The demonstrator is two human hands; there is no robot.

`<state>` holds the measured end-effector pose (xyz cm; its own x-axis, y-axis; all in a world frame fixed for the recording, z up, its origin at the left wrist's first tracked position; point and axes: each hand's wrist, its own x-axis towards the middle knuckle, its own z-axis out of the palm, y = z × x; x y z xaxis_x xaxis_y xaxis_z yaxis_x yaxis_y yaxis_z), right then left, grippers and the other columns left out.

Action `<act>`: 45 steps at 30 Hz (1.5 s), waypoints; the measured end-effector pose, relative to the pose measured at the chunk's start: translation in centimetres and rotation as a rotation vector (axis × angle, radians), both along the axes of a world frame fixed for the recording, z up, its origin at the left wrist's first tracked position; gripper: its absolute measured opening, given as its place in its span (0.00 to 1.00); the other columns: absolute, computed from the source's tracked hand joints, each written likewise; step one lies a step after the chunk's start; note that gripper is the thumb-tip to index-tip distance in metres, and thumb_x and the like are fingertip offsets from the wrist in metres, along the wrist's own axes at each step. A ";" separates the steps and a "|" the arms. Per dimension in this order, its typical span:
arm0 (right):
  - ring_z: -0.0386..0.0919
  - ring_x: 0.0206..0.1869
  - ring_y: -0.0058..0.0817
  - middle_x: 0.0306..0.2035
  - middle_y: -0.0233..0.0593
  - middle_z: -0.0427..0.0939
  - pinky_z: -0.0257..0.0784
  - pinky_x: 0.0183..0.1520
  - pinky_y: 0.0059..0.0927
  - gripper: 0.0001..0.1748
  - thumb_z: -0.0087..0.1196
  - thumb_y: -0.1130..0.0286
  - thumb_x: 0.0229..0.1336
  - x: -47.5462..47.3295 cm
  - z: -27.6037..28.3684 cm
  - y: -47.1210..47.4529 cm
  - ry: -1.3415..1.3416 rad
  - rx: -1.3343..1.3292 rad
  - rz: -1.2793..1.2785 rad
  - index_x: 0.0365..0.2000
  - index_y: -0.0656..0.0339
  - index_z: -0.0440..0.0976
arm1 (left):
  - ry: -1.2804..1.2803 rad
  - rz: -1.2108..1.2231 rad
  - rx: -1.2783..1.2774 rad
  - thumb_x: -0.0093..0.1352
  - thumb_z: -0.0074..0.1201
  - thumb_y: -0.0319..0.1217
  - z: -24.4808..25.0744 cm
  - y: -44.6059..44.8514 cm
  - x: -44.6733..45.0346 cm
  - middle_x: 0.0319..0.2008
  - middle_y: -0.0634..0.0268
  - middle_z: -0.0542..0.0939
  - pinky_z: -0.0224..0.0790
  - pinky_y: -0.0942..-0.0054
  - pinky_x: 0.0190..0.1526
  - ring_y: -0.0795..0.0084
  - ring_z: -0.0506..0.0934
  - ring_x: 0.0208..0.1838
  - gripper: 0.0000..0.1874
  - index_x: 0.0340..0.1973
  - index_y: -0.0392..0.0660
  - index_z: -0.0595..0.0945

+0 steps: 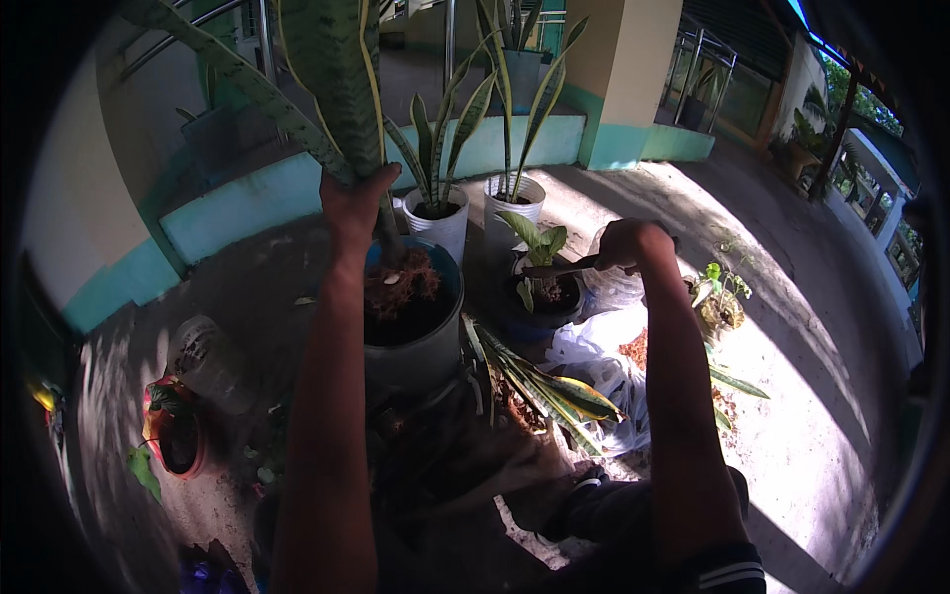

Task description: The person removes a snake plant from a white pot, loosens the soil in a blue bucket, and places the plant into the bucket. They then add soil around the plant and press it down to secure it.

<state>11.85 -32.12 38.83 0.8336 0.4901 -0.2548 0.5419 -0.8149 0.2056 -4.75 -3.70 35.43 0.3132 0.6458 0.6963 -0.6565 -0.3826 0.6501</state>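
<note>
My left hand grips a tall snake plant by the base of its leaves. The plant's reddish-brown root ball rests on dark soil inside a large bucket. My right hand is closed around the handle of a small hand tool, perhaps a trowel. The tool's far end lies over a smaller pot that holds a broad-leaved plant and soil. Cut snake plant leaves lie on the ground beside a white plastic bag.
Two white pots with snake plants stand behind the bucket, near a low painted wall. An orange-red pot and a clear plastic container are at the left. A small leafy plant sits at the right.
</note>
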 end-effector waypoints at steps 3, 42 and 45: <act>0.79 0.32 0.30 0.28 0.33 0.80 0.72 0.33 0.35 0.19 0.62 0.53 0.41 -3.1 2.8 3.5 0.003 -0.024 0.087 0.30 0.56 0.79 | 0.057 0.027 -0.118 0.50 0.62 0.19 -0.4 1.9 -3.3 0.39 0.63 0.76 0.68 0.71 0.43 0.71 0.75 0.40 0.27 0.46 0.38 0.71; 0.79 0.30 0.33 0.23 0.35 0.78 0.71 0.29 0.34 0.08 0.48 0.65 0.49 -7.2 -18.1 23.7 -0.469 0.142 1.111 0.27 0.53 0.77 | 0.056 0.215 -0.271 0.52 0.61 0.17 -9.7 9.9 -5.3 0.35 0.65 0.77 0.69 0.73 0.41 0.73 0.75 0.38 0.21 0.41 0.38 0.73; 0.80 0.30 0.32 0.26 0.36 0.79 0.71 0.30 0.33 0.09 0.49 0.65 0.48 -8.1 -14.8 23.2 -0.296 -0.045 0.981 0.26 0.53 0.78 | -0.003 0.143 -0.263 0.53 0.60 0.17 -9.6 9.7 -5.2 0.36 0.64 0.77 0.70 0.74 0.41 0.74 0.75 0.38 0.21 0.41 0.37 0.73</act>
<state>3.70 -8.95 24.05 0.1036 0.9849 -0.1390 0.8882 -0.0287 0.4586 -9.98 6.01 25.82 0.2046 0.8415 0.4999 -0.6100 -0.2898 0.7375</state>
